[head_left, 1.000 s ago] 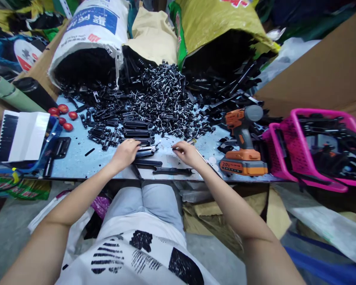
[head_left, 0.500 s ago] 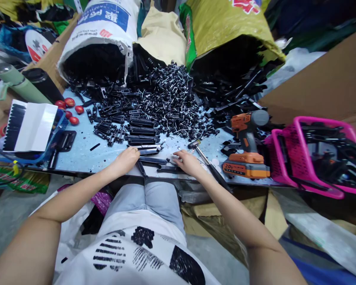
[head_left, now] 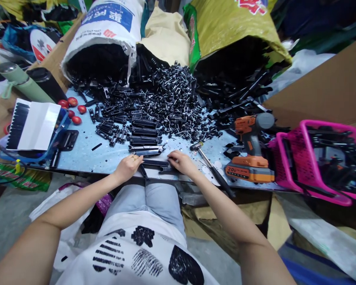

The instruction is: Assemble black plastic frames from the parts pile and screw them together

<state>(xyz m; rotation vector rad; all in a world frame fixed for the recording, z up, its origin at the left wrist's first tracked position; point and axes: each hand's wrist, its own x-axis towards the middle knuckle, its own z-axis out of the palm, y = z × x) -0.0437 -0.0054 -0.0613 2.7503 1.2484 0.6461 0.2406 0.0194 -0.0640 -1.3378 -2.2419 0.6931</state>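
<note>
A long black plastic bar point(head_left: 154, 162) lies at the table's front edge between my hands. My left hand point(head_left: 131, 166) is closed on its left end. At the bar's right end, my right hand point(head_left: 180, 162) has its fingertips pressed together; what they pinch is too small to make out. A second black piece point(head_left: 143, 171) slants down below the left fingers, and another dark piece point(head_left: 165, 170) sits by the right hand. Just beyond, several matching bars point(head_left: 146, 141) are lined up in a stack of rows.
Black clips with metal pins form a heap point(head_left: 178, 103) before open sacks point(head_left: 240, 23). A hammer point(head_left: 212, 168), a cordless drill point(head_left: 250, 148) and a pink basket point(head_left: 310, 158) are on the right. Plums point(head_left: 76, 120) and a blue tray point(head_left: 52, 150) stand left.
My right hand has moved left, its fingertips reaching the bar's right end. My left hand has stayed at the left end. The whole view has shifted slightly.
</note>
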